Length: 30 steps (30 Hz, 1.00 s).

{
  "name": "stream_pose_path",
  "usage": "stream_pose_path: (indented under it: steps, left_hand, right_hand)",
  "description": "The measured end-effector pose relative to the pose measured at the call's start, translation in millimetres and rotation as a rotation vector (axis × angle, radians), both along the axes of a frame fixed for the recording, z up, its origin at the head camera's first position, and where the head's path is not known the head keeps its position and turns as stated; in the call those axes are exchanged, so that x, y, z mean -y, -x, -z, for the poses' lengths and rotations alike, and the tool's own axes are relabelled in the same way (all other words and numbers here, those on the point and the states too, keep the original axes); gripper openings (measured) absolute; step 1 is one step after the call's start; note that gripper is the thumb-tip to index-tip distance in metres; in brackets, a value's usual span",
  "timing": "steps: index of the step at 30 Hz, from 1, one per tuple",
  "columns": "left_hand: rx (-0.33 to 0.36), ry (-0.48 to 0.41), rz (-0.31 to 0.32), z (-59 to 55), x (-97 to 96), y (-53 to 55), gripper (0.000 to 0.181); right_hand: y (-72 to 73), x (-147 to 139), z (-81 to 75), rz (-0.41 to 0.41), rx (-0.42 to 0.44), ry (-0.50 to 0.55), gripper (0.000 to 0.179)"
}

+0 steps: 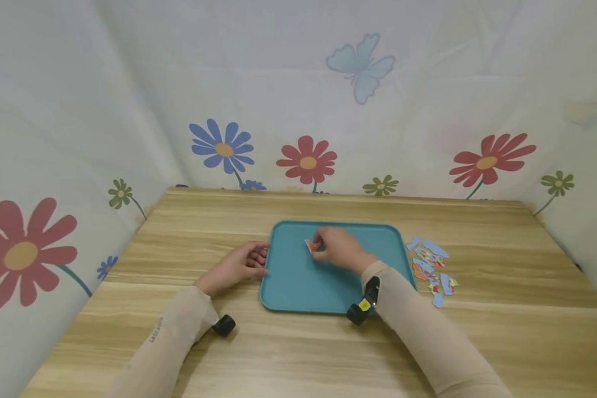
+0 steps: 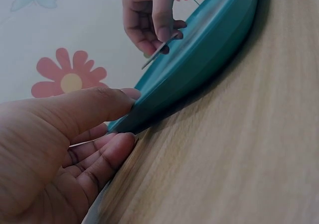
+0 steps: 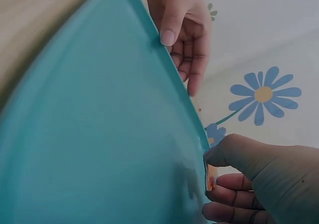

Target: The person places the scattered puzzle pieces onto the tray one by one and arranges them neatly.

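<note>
Over the far middle part of a teal tray (image 1: 298,284), my right hand (image 1: 340,249) pinches a small flat puzzle piece (image 1: 310,246), orange with a pale edge. Thumb and fingertips hold it by one side, and in the left wrist view the thin piece (image 2: 154,56) tilts just above the tray. My left hand (image 1: 236,265) rests on the table at the tray's left side. Its thumb (image 2: 112,104) and fingertips touch the tray's outer edge, the fingers loosely bent.
Right of the tray, several loose puzzle pieces (image 1: 423,265), light blue, orange and multicoloured, lie in a scattered heap on the wooden table (image 1: 298,354). A white cloth (image 1: 258,66) printed with flowers and a butterfly hangs behind and beside the table.
</note>
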<state>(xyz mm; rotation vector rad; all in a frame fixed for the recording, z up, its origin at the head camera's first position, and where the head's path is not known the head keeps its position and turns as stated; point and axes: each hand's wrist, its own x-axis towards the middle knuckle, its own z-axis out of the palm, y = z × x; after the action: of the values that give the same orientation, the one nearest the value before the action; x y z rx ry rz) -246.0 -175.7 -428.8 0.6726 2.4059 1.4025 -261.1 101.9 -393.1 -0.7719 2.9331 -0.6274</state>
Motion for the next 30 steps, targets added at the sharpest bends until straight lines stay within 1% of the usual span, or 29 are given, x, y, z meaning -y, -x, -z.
stream_pose_path:
  steps: [7, 11, 21, 30]
  left_hand:
    - [0.0, -0.003, 0.002, -1.1, -1.7, -1.8, 0.067]
    - [0.0, -0.006, 0.007, -1.6, -2.1, -1.9, 0.067]
    - [-0.007, -0.002, 0.003, 0.0, -2.0, -0.9, 0.066]
    - [-0.015, 0.011, -0.003, 0.2, 0.4, -1.6, 0.065]
  right_hand:
    - [2.9, 11.3, 9.5, 0.015, -0.001, 0.012, 0.023]
    - [4.3, 17.2, 12.6, 0.027, -0.01, -0.002, 0.021]
    - [-0.4, 21.8, 11.7, 0.025, -0.043, -0.085, 0.028]
    - [-2.3, 21.5, 6.3, 0.017, -0.052, -0.091, 0.031]
